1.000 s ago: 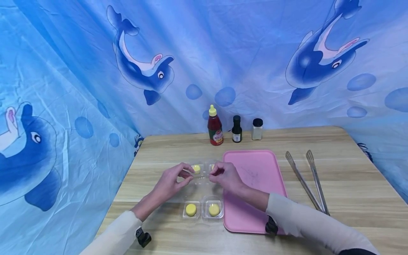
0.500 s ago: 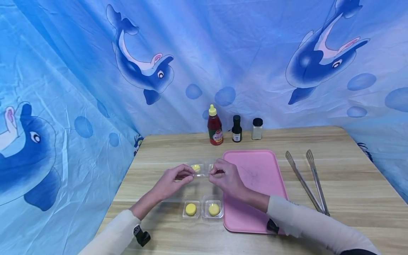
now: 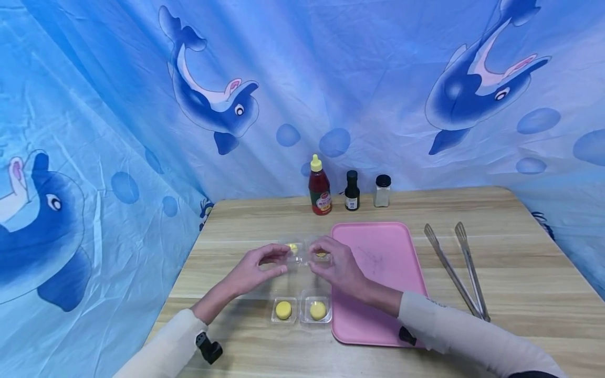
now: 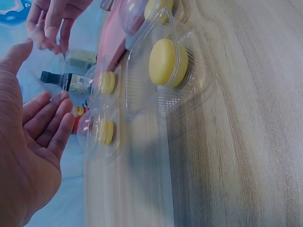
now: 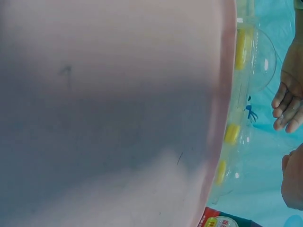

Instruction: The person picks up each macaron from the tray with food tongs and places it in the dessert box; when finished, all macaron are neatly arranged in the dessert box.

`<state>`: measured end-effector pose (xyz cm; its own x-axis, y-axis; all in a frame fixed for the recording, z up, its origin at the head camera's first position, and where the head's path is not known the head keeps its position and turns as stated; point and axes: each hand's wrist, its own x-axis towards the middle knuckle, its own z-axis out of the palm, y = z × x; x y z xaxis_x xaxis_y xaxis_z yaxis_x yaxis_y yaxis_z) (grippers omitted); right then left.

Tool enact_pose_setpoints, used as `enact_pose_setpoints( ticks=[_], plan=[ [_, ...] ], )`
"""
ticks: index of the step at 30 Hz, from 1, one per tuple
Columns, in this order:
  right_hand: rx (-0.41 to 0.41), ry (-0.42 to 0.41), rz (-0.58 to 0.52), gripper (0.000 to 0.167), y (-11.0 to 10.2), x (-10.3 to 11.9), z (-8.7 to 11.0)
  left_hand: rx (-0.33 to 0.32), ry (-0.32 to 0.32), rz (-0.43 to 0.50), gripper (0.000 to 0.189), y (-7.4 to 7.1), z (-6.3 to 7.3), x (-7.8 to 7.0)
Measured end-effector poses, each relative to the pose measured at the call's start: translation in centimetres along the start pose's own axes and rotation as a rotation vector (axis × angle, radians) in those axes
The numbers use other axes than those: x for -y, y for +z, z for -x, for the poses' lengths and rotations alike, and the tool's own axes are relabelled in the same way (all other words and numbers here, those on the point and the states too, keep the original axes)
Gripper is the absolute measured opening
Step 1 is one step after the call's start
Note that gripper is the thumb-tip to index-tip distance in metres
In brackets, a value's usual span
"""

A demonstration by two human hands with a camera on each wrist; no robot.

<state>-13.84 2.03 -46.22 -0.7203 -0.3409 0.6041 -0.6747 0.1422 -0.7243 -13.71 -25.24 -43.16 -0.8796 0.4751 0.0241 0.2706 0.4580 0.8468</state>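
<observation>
My left hand [image 3: 257, 268] and right hand [image 3: 340, 268] face each other above the table, thumbs and fingers bent round the edges of a clear plastic piece [image 3: 299, 258], like a lid or box, hard to make out. Behind it, partly covered by the hands, two clear boxes hold yellow macaron-like cakes, the left cake [image 3: 293, 249] and the right cake [image 3: 321, 254]. Nearer me, a yellow cake [image 3: 283, 310] and a paler one [image 3: 318, 311] sit in two more clear boxes. In the left wrist view, the left palm [image 4: 33, 142] shows with its fingers nearly straight.
A pink tray [image 3: 373, 273] lies right of the boxes, under my right forearm. Metal tongs [image 3: 465, 283] rest farther right. A red sauce bottle [image 3: 320, 189], a dark bottle [image 3: 352, 194] and a black-capped jar [image 3: 382, 194] stand at the back before a dolphin curtain.
The right thumb and fingers, pinched close before, are now farther apart, showing the back right cake between them. The clear piece has shifted slightly between the hands. The cakes stay put.
</observation>
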Motion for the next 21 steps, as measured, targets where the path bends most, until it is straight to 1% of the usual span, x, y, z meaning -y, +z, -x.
enact_pose_setpoints(
  ticks=[3,5,6,9,11,13,17,21],
  plan=[
    [0.064,0.054,0.002,0.048,-0.1,0.1,-0.1,-0.034,-0.001,-0.029,0.058,0.0,0.2,0.0],
    [0.114,0.113,-0.013,0.060,-0.1,0.2,-0.1,-0.063,0.010,-0.056,0.059,0.0,0.4,0.1],
    [0.137,0.147,-0.026,0.064,-0.1,0.3,-0.1,-0.075,0.026,-0.072,0.059,0.0,0.4,0.2],
    [0.191,0.251,-0.061,0.072,-0.1,0.4,-0.1,-0.101,0.063,-0.113,0.059,0.0,0.7,0.4],
    [0.220,0.297,-0.072,0.076,-0.1,0.4,-0.1,-0.107,0.080,-0.137,0.061,0.0,0.9,0.5],
    [0.244,0.315,-0.072,0.078,-0.1,0.4,-0.1,-0.104,0.087,-0.155,0.065,-0.1,1.0,0.6],
    [0.269,0.304,-0.064,0.081,0.0,0.4,-0.1,-0.095,0.104,-0.195,0.071,-0.2,1.3,0.7],
    [0.291,0.287,-0.030,0.082,0.2,0.5,0.1,-0.088,0.150,-0.254,0.075,-0.4,1.6,1.0]
  ],
)
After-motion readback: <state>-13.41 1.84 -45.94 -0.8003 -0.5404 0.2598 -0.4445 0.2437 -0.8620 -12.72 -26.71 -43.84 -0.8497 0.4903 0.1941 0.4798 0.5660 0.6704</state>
